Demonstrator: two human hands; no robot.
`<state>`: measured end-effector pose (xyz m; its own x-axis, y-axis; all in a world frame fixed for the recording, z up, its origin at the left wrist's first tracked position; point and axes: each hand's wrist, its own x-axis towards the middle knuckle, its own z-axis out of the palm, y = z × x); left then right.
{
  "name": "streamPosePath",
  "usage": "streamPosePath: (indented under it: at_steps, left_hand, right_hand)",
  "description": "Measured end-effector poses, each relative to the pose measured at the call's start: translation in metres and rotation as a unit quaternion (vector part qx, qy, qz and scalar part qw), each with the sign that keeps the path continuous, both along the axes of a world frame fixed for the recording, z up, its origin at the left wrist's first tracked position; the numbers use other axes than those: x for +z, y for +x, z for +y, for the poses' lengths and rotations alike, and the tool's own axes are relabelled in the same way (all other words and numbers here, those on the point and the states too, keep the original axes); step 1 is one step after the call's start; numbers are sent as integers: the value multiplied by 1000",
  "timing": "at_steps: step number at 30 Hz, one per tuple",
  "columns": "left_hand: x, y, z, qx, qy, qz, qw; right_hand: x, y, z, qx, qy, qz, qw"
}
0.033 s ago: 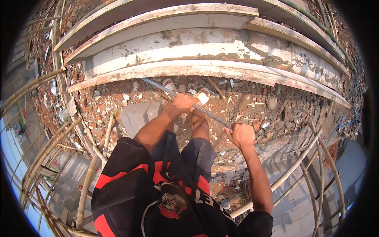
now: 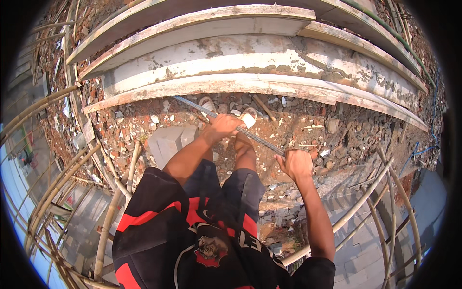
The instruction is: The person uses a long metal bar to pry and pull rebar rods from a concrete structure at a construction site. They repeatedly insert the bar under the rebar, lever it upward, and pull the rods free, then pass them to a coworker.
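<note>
- Ribbed metal rod (image 2: 260, 139): centre of frame, slanting from upper left down to right; bluish toward its upper-left end.
- Left hand (image 2: 224, 127): just left of centre, back of hand up, fingers curled round the rod along its length.
- Right hand (image 2: 297, 164): right of centre, lower than the left one, fist closed about the rod's lower-right end, thumb toward the rod. Fingertips of both hands hidden, can't tell how tight.
- Rod's upper-left end: at the lower edge of the front wooden board (image 2: 216, 85); can't tell if it runs beneath.
- Pale concrete beam (image 2: 231, 60): upper centre, grey patches, between front board and upper wooden board (image 2: 202, 15). Boards look curved from the lens.
- Sandals (image 2: 249, 118): pale, on the feet, above centre; the left one is partly covered by rod and hand.
- Grey blocks (image 2: 166, 145): left of centre, close together on the rubble (image 2: 332, 139), near the left forearm.
- Wooden stick (image 2: 263, 107): on the rubble, just right of the sandals, tilted.
- Bamboo poles (image 2: 363, 197): lower right, crossing; more along the left side of frame.
- Blue rope (image 2: 425, 151): far right, loose on the ground.
- Grey paving (image 2: 356, 260): lower right, behind the poles.
- Black-and-red shirt (image 2: 202, 226): lower centre; dark shorts (image 2: 244, 188) just above it.
</note>
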<state>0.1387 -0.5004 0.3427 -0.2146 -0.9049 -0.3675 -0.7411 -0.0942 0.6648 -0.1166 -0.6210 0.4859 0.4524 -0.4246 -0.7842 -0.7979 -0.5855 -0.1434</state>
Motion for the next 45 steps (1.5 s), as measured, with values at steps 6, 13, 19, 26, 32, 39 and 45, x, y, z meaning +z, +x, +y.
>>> streamPosePath:
  at_steps: [6,13,19,26,32,39,45]
  left_hand:
    - [-23,18,-23,-47,55,-2,997]
    - [-34,20,-19,-71,35,-24,997]
    - [-51,15,-24,-63,-1,-17,998]
    - [-64,11,-51,-59,39,-42,997]
    - [-82,-3,-58,-67,113,-74,988]
    - [-117,-17,-43,-40,75,-93,992]
    - [-131,-19,-56,-30,66,-141,987]
  right_hand:
    - [-12,9,-20,14,-36,-23,999]
    - [-21,11,-11,20,-98,-11,995]
    - [-28,19,-28,19,-87,66,994]
    - [-81,4,-65,58,-90,55,993]
    - [-131,-21,-67,36,-89,25,995]
    - [-170,-35,-64,-11,-95,-10,995]
    - [-191,-34,-77,-5,-113,-34,993]
